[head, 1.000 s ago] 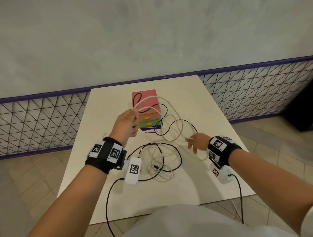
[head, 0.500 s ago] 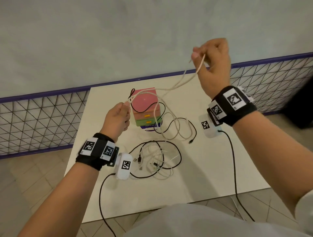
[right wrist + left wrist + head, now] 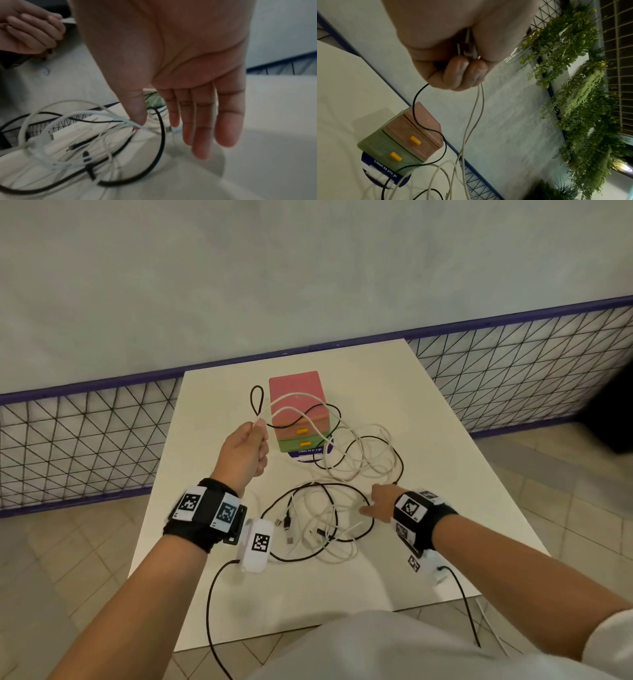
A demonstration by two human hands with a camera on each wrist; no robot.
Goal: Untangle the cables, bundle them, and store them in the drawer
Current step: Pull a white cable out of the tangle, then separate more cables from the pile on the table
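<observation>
My left hand is raised above the white table and grips loops of a white cable and a black cable; the wrist view shows its fingers curled round the white cable and black cable. The loops trail over a small drawer box with a pink top, a green lower drawer and orange handles. My right hand hovers low with straight fingers beside a tangled pile of black and white cables, holding nothing.
A loose coil of white and black cable lies right of the box. A wire mesh fence with a purple rail runs behind the table against a grey wall. Tiled floor surrounds the table. Sensor leads hang off both wrists.
My right hand has let go of the white cable it held high and dropped down to the tangled pile. The released cable now lies coiled right of the box. My left hand keeps its grip.
</observation>
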